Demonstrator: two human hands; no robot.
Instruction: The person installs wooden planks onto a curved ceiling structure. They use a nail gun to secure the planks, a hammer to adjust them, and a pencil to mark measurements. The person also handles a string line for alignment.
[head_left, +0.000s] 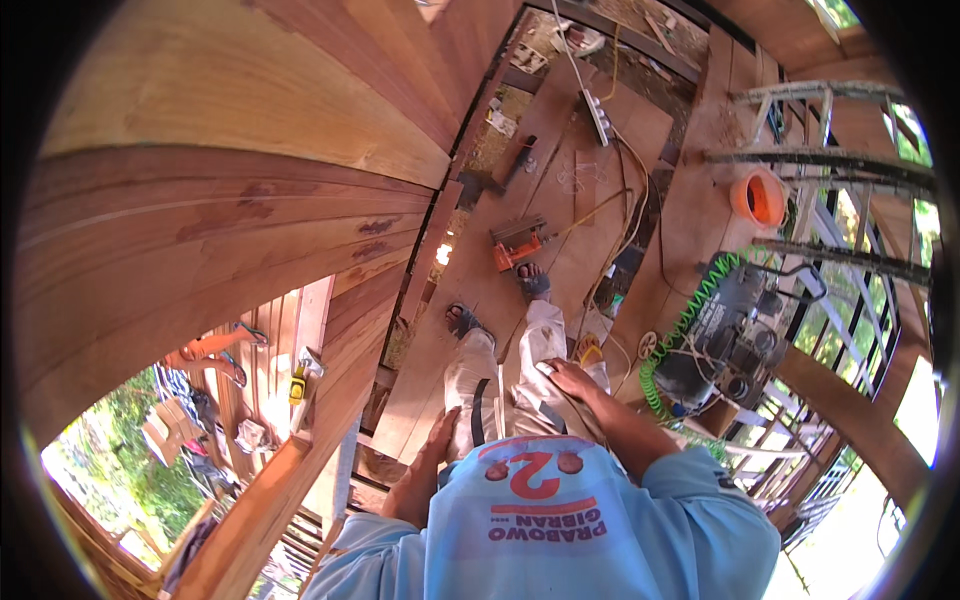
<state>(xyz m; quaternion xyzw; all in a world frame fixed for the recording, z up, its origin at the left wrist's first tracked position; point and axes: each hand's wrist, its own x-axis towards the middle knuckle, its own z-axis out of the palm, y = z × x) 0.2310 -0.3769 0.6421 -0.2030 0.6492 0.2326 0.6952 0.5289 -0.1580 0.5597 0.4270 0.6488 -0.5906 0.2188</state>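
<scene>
My left hand (437,437) lies against the outer side of my left thigh, its fingers stretched along the pale trousers (474,385). On top of my right thigh rests my right hand (572,380), fingers extended; a small pale spot shows by its fingertips, too small to name. Neither hand visibly grips anything. In front of my sandalled feet (533,282), an orange and grey power tool (518,243) stands on the wooden boards, with a yellowish cord or hose running from it. Farther off, a dark elongated tool (515,165) lies on the boards.
A dark air compressor (705,335) with a coiled green hose (690,315) stands at right, near an orange bucket (760,198). A power strip (596,117) and cords cross the boards ahead. A plank wall (250,210) rises at left. Another person's legs (215,350) show beyond an opening, near a yellow tool (298,385).
</scene>
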